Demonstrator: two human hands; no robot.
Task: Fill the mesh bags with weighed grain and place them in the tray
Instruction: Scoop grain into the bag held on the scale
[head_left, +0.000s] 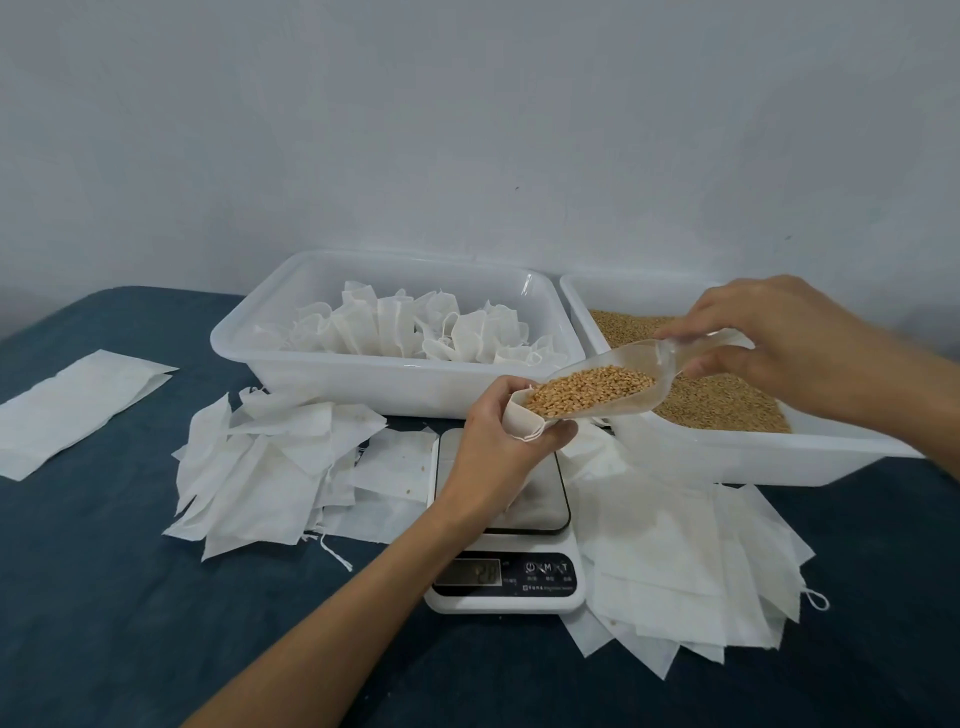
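Both hands grip: left hand mesh bag, right hand scoop.

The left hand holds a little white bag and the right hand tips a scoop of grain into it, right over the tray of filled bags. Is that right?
Not quite. In the head view the left hand holds the bag and the right hand tips the scoop above the scale, not over the tray of filled bags.

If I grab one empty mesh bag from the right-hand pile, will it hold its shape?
Probably not. The empty mesh bags lie flat, thin and creased, so one likely droops. The bag in the left hand needs fingers to keep its mouth open. Overlapping sheets may drag along.
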